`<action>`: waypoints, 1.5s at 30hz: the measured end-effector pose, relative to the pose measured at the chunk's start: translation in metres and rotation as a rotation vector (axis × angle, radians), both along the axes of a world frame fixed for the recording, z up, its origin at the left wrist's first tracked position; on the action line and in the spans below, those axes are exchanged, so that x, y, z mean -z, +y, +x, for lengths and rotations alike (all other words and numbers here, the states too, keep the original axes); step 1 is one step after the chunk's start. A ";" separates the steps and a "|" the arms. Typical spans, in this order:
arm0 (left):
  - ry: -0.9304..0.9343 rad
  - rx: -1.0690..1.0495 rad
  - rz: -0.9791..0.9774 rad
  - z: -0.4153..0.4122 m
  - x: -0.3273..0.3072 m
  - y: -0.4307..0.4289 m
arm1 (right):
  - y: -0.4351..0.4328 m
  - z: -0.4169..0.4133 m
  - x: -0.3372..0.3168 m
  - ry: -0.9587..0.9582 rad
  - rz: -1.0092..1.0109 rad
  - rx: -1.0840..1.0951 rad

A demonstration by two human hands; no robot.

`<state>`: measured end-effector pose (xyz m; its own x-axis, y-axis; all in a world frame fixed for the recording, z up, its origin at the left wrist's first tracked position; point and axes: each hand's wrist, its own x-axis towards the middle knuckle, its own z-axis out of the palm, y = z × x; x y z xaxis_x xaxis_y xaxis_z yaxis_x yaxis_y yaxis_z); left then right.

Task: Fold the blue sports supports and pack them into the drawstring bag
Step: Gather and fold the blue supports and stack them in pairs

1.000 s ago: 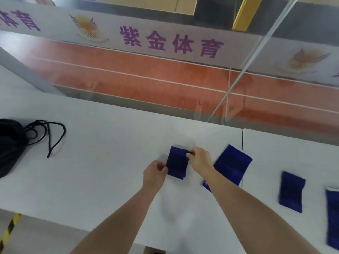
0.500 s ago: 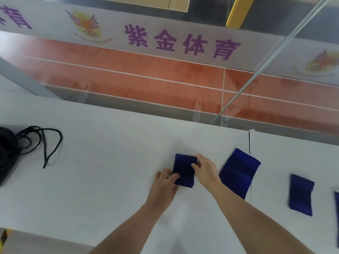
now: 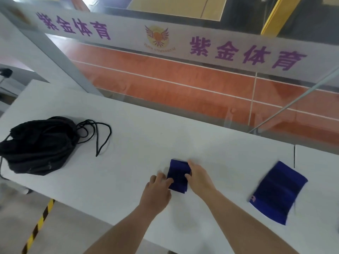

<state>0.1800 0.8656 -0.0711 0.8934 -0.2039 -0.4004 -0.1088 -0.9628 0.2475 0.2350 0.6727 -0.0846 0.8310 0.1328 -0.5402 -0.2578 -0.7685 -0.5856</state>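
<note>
Blue folded support (image 3: 178, 176) lies flat on the table (image 3: 139, 143), long axis running away from the person, pinched between left hand (image 3: 158, 190) fingertips and right hand (image 3: 199, 177) fingers.

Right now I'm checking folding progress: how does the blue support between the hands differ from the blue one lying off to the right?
The support between the hands is folded into a small, compact pad; the right support lies larger and flatter. The first is held at both sides by the left hand and right hand; the second lies untouched and shows a small light mark near one corner. Both are dark blue on the white table.
</note>
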 end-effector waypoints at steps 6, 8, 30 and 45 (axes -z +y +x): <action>-0.163 0.160 -0.009 0.015 -0.028 -0.015 | -0.031 -0.009 -0.045 0.008 -0.143 -0.030; -0.199 0.250 -0.020 0.026 -0.041 -0.038 | -0.060 -0.014 -0.066 0.008 -0.191 0.028; -0.008 0.852 0.302 -0.054 -0.147 -0.511 | -0.534 -0.252 -0.154 0.132 -0.394 0.530; 0.061 1.031 -0.054 -0.187 -0.191 -0.740 | -0.692 -0.465 -0.213 0.098 -0.440 1.032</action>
